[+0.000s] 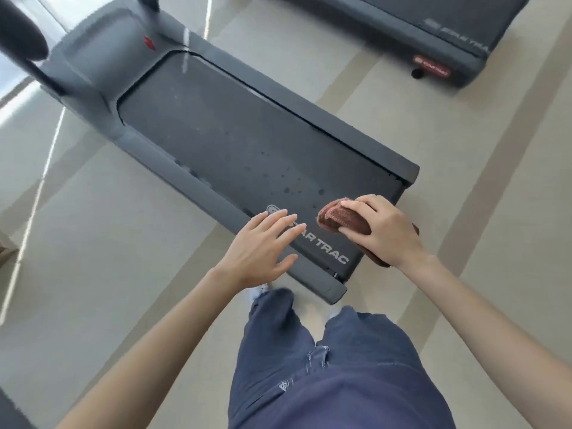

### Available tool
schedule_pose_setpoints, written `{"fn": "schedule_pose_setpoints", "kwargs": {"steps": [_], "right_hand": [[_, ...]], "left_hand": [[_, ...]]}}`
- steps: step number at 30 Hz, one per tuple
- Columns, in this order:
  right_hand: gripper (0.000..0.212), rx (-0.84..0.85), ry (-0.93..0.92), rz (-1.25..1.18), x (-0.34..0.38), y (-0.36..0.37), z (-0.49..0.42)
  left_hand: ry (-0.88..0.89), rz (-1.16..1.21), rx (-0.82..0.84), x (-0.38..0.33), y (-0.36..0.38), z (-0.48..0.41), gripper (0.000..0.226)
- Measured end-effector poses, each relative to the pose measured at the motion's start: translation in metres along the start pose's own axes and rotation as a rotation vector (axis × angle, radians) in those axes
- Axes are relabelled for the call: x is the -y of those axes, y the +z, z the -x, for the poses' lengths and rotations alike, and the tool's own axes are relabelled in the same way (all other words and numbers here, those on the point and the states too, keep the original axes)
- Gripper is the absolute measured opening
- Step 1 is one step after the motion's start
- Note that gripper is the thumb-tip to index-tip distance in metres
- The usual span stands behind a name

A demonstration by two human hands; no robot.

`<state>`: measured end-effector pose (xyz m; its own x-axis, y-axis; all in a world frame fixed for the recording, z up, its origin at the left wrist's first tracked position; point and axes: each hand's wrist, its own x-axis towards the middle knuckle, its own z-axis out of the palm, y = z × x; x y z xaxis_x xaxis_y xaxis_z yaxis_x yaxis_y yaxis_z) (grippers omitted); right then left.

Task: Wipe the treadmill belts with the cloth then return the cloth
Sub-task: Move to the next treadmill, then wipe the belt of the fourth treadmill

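Observation:
A dark grey treadmill lies diagonally in front of me, and its black belt (235,131) shows several small dark spots near the rear end. My right hand (380,230) presses a folded brown cloth (335,216) onto the belt's rear right corner, beside the white brand lettering. My left hand (263,249) hovers with fingers spread over the rear left part of the belt, holding nothing. Part of the cloth is hidden under my right palm.
A second treadmill (433,29) stands at the top right across a strip of beige floor. The first treadmill's grey side rails (201,187) and motor hood (117,54) frame the belt. My legs in blue trousers stand just behind its rear edge.

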<state>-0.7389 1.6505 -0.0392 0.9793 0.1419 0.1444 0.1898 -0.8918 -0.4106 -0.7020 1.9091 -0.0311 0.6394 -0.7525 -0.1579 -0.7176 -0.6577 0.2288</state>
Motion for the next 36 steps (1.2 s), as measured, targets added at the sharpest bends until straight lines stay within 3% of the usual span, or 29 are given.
{"fn": "schedule_pose_setpoints", "kwargs": {"steps": [8, 18, 24, 36], "right_hand": [[0.041, -0.11, 0.295, 0.105, 0.017, 0.013, -0.005], [0.041, -0.06, 0.436, 0.082, -0.005, 0.057, 0.01], [0.04, -0.117, 0.429, 0.118, -0.069, 0.142, 0.029], [0.04, -0.158, 0.433, 0.164, -0.23, 0.422, 0.092]], "left_hand": [[0.292, -0.065, 0.06, 0.079, -0.018, -0.042, 0.055], [0.417, 0.002, 0.052, 0.092, 0.05, -0.091, 0.052], [0.424, -0.003, 0.085, 0.11, 0.168, -0.131, 0.053], [0.64, -0.157, 0.134, 0.163, 0.472, -0.241, 0.055]]}}
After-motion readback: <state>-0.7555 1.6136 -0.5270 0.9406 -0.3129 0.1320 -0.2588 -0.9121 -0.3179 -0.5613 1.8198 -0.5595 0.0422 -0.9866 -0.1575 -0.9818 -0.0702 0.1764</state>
